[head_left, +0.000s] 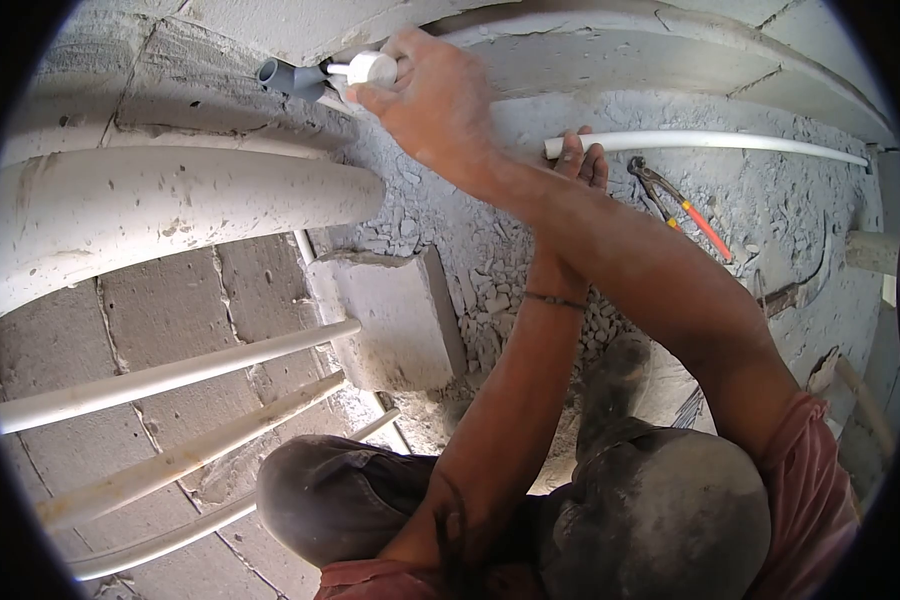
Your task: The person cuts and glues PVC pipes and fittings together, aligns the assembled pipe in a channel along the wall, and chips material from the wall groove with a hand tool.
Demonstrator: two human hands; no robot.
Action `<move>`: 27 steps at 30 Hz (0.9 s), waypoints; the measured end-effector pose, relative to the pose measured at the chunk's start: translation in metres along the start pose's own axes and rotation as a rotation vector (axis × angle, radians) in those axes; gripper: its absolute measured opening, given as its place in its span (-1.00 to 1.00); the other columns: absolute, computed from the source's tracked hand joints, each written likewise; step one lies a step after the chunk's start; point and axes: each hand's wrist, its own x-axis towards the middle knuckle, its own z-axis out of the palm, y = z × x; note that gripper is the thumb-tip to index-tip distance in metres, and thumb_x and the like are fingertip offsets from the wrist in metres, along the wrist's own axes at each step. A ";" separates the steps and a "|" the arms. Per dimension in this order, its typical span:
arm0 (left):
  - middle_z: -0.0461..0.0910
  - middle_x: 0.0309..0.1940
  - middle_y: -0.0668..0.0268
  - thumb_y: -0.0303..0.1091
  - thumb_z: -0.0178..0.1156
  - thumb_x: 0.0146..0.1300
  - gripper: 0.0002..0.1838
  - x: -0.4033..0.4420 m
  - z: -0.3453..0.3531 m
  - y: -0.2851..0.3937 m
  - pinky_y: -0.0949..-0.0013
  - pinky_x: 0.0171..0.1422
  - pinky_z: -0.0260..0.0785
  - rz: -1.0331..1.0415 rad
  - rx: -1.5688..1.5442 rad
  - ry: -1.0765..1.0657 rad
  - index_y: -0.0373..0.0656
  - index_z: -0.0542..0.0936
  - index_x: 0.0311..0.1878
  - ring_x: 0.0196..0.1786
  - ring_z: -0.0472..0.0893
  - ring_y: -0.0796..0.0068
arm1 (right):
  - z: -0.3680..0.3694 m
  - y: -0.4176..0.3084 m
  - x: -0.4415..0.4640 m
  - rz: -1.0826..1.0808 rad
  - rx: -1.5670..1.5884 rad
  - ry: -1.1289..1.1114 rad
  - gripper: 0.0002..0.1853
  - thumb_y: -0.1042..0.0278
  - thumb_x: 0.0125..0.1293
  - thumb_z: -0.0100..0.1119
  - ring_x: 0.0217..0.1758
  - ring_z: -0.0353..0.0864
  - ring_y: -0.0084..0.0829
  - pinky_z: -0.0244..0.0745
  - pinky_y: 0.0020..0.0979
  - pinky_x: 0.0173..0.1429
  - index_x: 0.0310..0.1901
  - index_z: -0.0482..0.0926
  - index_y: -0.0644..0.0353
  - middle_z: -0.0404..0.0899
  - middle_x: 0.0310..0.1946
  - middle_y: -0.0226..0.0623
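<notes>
Right hand: up at twelve o'clock, I see, fingers pinched.
Left hand: half past one, fingers curled, partly hidden.
Right forearm: across the left.

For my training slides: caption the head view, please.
Right hand holds a white cap beside a grey fitting; left hand touches a white pipe.

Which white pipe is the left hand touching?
The thin pipe beside the pliers: the left hand touches its left end, but no other pipe.
</notes>
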 end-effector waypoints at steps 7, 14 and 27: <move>0.59 0.17 0.13 -0.34 0.32 0.41 -0.63 0.005 0.001 0.001 0.45 0.13 0.63 -0.014 -0.056 0.024 -0.18 0.43 0.17 0.05 0.63 0.48 | -0.006 -0.009 -0.016 0.067 0.007 -0.101 -0.63 0.29 0.16 0.53 -0.23 0.74 0.00 0.58 -0.08 -0.10 -0.19 0.56 0.35 0.67 -0.39 0.08; 0.59 0.16 0.12 -0.37 0.31 0.42 -0.64 0.005 0.005 0.003 0.47 0.12 0.63 -0.011 -0.055 0.050 -0.19 0.43 0.18 0.04 0.62 0.49 | -0.002 -0.003 -0.013 0.050 0.012 -0.074 -0.59 0.26 0.14 0.53 -0.23 0.74 0.00 0.57 -0.08 -0.09 -0.16 0.55 0.35 0.68 -0.39 0.09; 0.65 -0.09 0.16 -0.30 0.21 0.48 -0.66 -0.053 0.061 0.001 0.34 0.13 0.62 0.198 0.249 -0.378 -0.37 0.53 0.15 -0.09 0.66 0.36 | -0.183 -0.057 -0.082 0.249 0.102 0.110 -0.54 0.21 0.04 0.63 -0.35 0.72 -0.52 0.61 -0.43 -0.27 -0.11 0.64 0.26 0.71 -0.43 -0.30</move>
